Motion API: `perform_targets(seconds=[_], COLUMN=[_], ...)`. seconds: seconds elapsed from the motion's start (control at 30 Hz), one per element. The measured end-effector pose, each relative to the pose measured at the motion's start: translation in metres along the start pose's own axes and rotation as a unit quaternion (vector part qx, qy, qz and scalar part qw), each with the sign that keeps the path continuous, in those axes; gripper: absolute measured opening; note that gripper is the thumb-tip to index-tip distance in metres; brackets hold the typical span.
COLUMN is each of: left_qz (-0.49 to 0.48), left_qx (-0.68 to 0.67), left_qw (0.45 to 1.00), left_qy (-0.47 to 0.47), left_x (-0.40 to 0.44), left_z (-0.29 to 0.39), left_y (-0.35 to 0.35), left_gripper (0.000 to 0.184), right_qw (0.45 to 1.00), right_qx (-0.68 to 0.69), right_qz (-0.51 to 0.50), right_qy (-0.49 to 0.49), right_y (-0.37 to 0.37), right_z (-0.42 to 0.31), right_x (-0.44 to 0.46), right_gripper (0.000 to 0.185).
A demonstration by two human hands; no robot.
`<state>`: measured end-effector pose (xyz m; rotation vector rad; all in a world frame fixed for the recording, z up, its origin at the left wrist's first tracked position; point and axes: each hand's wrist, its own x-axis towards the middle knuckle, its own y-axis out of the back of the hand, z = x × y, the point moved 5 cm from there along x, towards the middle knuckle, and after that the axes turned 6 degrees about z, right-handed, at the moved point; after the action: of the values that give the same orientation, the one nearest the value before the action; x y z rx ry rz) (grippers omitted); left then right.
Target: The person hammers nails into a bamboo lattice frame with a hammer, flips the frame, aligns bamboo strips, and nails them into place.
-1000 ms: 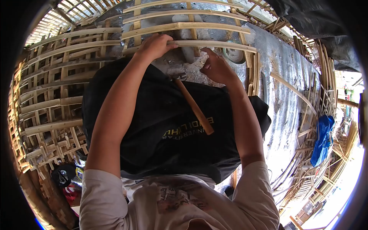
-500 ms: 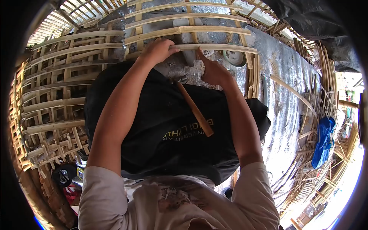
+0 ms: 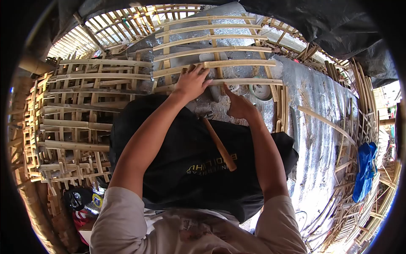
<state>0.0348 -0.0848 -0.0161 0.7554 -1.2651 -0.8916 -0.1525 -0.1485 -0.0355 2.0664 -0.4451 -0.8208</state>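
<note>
Left hand (image 3: 191,84) has spread forward — splayed, fingers over second slat (image 3: 241,63), thumb beside nearest slat (image 3: 258,81). Right hand (image 3: 241,106): index extended to nearest slat, grip unclear — hammer (image 3: 218,144) behind both hands.

Bamboo frame (image 3: 241,49): pale, narrow slats, faintly bowed, spaced apart, lying crosswise over three strips (image 3: 219,73). Nearest slat (image 3: 253,81) lies across the strips, forming the frame's near edge.

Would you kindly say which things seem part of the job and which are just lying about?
Likely in the job: slatted frame under the left hand; hammer on black cloth.

Seemingly lying about: crumpled blue plastic; curved strip at right.
</note>
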Motion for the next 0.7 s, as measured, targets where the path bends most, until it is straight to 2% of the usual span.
perform_targets(seconds=[0.03, 0.07, 0.17, 0.2, 0.3, 0.4, 0.5, 0.6, 0.7], left_qz=[0.013, 0.039, -0.043, -0.028, -0.032, -0.022, -0.180, -0.319, -0.356], left_qx=[-0.009, -0.076, -0.237, -0.296, -0.378, -0.373, -0.397, -0.343, -0.376], left_qw=[1.000, 0.995, 0.970, 0.955, 0.924, 0.927, 0.883, 0.858, 0.829], left_qy=[-0.026, -0.043, -0.020, -0.015, 0.045, 0.042, 0.176, 0.209, 0.209], left_x=[0.004, 0.008, 0.011, 0.011, 0.001, -0.007, -0.017, -0.034, -0.047], left_z=[0.012, 0.023, 0.044, 0.048, 0.049, 0.046, 0.045, 0.049, 0.057], left_y=[0.004, 0.005, -0.008, -0.010, -0.017, -0.012, -0.016, -0.035, -0.052], left_gripper=[0.039, 0.030, 0.033, 0.039, 0.034, 0.028, 0.022, 0.025, 0.024], right_qw=[1.000, 1.000, 0.999, 0.998, 0.996, 0.995, 0.993, 0.991, 0.991], right_qx=[0.008, 0.016, 0.038, 0.045, 0.083, 0.099, 0.118, 0.125, 0.131], right_qz=[0.008, 0.013, 0.016, 0.016, 0.007, 0.014, 0.005, 0.007, 0.007], right_qy=[0.011, 0.020, 0.033, 0.034, 0.029, 0.029, 0.029, 0.040, 0.040], right_y=[-0.002, -0.007, -0.009, -0.008, -0.011, -0.007, -0.006, -0.007, -0.009], right_z=[0.002, 0.007, 0.010, 0.011, 0.016, 0.015, 0.015, 0.016, 0.016], right_x=[0.002, 0.005, 0.005, 0.006, 0.009, 0.004, 0.003, 0.003, 0.002], right_gripper=[0.109, 0.110, 0.110, 0.110, 0.109, 0.110, 0.114, 0.116, 0.119])
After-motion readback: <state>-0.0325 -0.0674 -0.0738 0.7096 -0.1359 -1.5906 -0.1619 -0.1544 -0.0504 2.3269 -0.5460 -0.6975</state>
